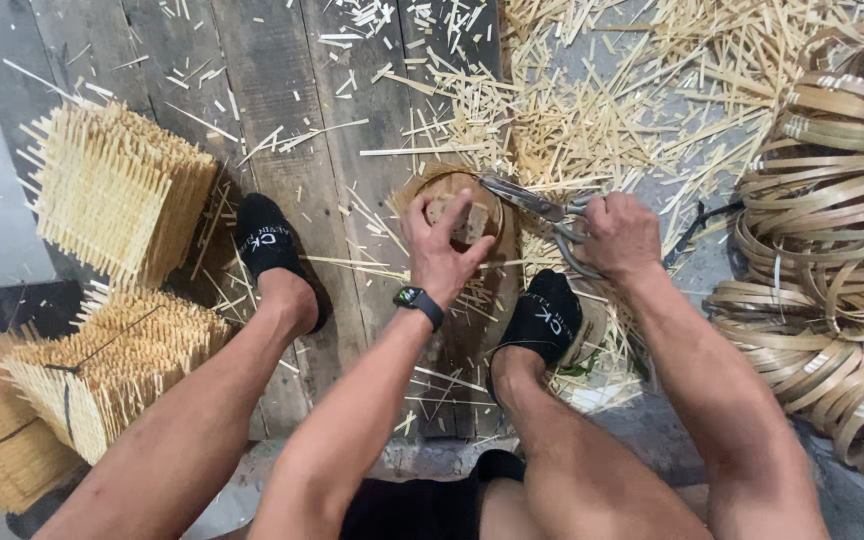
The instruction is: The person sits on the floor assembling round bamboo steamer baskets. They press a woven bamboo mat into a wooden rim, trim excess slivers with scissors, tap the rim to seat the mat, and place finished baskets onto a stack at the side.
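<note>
Two hands are at work over a small round bamboo piece (462,215) set on the wooden planks (292,120) between the person's feet. The fingers of the left hand (442,250) are curled over the near edge of that woven round, pressing it down and gripping it, while the right hand (617,235) is closed around the handles of a pair of metal shears (537,205), whose blades are laid against the round's upper right rim. Trimming of the protruding stick ends appears to be the step in hand (whether the blades are parted or shut cannot be told). The next cut would seem to call for the round to be turned under the left fingers, with fingertips kept clear of the blades. Black socks (270,240) are worn; a dark watch (418,300) is on the left wrist. Offcuts (592,110) are scattered beyond, stacked woven squares (117,190) lie to the left, and coiled bamboo hoops (832,230) are piled at the right.
</note>
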